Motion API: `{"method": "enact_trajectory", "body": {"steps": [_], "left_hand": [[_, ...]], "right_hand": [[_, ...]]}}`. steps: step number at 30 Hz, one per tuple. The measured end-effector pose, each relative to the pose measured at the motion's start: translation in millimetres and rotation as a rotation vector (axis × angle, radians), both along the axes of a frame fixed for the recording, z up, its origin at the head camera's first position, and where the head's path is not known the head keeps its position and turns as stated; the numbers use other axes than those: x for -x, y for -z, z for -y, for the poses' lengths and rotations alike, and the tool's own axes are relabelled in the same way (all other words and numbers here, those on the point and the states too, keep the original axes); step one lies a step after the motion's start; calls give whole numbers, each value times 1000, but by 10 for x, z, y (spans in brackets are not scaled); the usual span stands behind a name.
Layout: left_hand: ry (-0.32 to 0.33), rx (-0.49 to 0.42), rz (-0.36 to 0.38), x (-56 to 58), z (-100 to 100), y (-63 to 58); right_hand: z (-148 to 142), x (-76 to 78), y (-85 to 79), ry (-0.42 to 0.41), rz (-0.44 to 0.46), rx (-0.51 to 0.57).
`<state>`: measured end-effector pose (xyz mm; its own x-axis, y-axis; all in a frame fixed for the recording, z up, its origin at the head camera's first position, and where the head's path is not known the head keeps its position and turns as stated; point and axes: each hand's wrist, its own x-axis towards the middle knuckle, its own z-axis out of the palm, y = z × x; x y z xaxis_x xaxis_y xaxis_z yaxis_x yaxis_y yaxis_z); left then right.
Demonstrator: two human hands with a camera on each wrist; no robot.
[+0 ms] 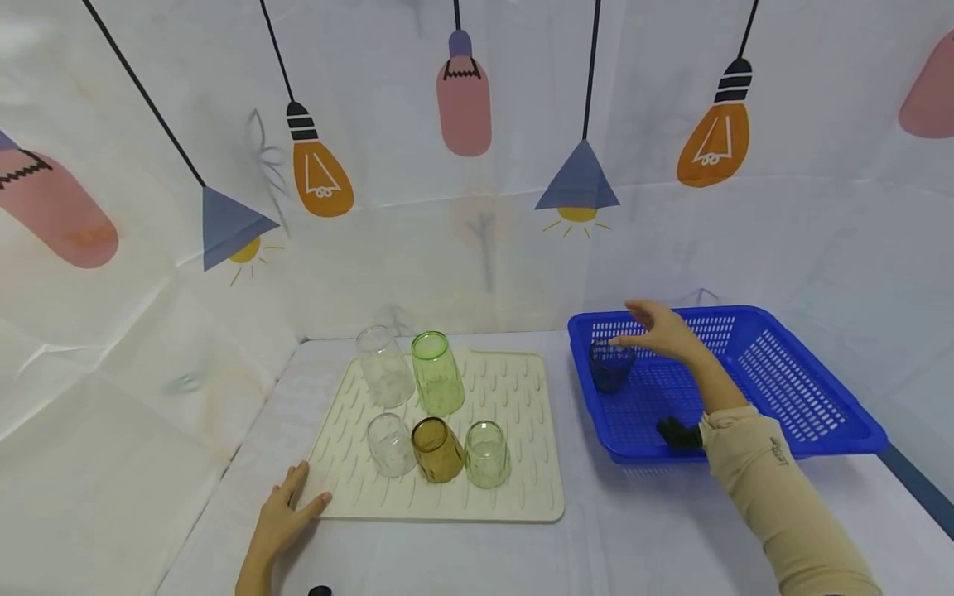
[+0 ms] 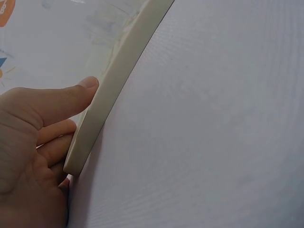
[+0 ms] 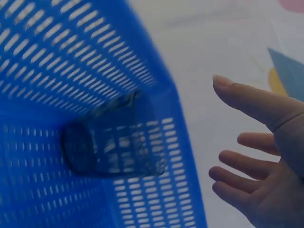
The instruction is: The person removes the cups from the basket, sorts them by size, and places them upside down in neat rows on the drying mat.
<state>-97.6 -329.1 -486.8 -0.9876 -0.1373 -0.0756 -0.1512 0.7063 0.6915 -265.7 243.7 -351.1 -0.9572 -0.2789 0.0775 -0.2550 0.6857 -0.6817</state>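
My left hand [image 1: 286,511] rests at the front-left corner of a cream draining mat [image 1: 522,488], thumb against its edge and fingers along its side. On the mat stand a tall clear glass [image 1: 385,368], a tall green glass [image 1: 438,374], a short clear glass [image 1: 391,447], an amber glass [image 1: 437,451] and a pale green glass [image 1: 488,455]. Over the back-left corner of a blue basket [image 1: 790,385] is my right hand [image 1: 663,331], fingers spread and holding nothing. A dark blue glass [image 3: 114,142] sits in that corner, apart from the fingers in the right wrist view.
A dark item [image 1: 678,433] shows beside the right sleeve [image 1: 775,488]; its kind is unclear. White cloth covers the table [image 1: 440,559]. Behind it hangs a white sheet [image 1: 417,257] printed with lamps. A small black object [image 1: 320,591] is cut off at the bottom edge.
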Motion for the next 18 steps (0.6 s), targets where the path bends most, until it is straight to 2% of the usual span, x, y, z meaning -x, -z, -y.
{"method": "enact_trajectory", "body": {"steps": [6,10,18], "left_hand": [[-7,13,9,3,3,2],[-6,11,-1,7,-5,2],[-14,15,-11,-3,-7,2]], "right_hand": [[-37,113,207,-48,74,-129],[-26,165,328,-99,120,-147],[31,207,405,-128,182,-233]]}}
